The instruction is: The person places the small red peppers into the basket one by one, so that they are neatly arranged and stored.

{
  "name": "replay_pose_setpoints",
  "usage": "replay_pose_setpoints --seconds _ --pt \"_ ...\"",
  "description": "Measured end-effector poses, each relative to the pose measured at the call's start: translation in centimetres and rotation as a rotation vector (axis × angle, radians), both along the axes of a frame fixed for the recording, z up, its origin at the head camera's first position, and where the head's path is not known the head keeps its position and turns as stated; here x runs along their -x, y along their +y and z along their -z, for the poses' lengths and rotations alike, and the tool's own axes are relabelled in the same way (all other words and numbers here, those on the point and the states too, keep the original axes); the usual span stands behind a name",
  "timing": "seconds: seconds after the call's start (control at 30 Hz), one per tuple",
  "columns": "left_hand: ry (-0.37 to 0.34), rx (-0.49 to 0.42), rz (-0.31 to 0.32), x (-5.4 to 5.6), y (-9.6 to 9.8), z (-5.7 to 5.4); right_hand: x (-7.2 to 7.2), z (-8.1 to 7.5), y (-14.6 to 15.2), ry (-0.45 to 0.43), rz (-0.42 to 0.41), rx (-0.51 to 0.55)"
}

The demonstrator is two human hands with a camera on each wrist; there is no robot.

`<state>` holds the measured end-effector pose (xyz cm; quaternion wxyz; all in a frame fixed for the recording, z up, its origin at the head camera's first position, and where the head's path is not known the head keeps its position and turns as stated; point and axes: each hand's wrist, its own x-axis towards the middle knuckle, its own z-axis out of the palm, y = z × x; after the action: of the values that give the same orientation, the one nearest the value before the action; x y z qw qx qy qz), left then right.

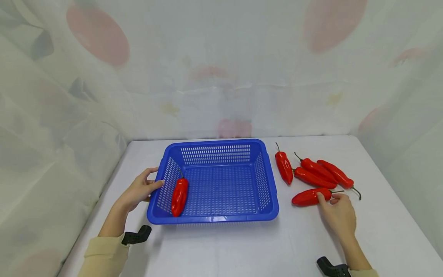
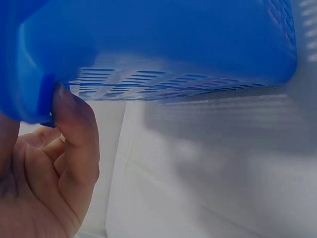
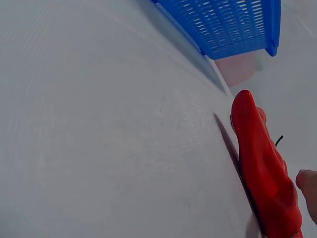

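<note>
A blue plastic basket (image 1: 221, 220) with slotted walls stands left of centre, with one red chili pepper (image 1: 179, 197) lying along its left side. My left hand (image 1: 140, 188) grips the basket's left rim, thumb over the top and fingers outside; the left wrist view shows fingertips curled under the rim (image 2: 29, 109). On the right, my right hand (image 1: 339, 215) is at the stem end of another red pepper (image 1: 306, 197) on the table. In the right wrist view a gap shows between my thumb (image 3: 308, 186) and that pepper (image 3: 265, 171).
Several more red peppers lie grouped behind my right hand, among them one (image 1: 284, 168) close to the basket's right side and one (image 1: 335, 172) farthest right. The white table (image 1: 238, 250) ends at a pale patterned curtain (image 1: 214, 77) behind and at both sides.
</note>
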<state>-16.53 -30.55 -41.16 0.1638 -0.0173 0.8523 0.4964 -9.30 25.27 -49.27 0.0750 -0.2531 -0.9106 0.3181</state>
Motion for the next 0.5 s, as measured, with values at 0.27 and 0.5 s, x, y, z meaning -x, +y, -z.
replay_pose_setpoints --seconds 0.27,0.5 --pt "0.001 -0.005 0.000 0.0 0.2 -0.1 0.6 -0.5 0.2 -0.054 -0.050 0.014" --pt "0.005 0.006 -0.004 0.0 0.2 -0.1 0.6 -1.1 0.3 -0.085 -0.064 0.051"
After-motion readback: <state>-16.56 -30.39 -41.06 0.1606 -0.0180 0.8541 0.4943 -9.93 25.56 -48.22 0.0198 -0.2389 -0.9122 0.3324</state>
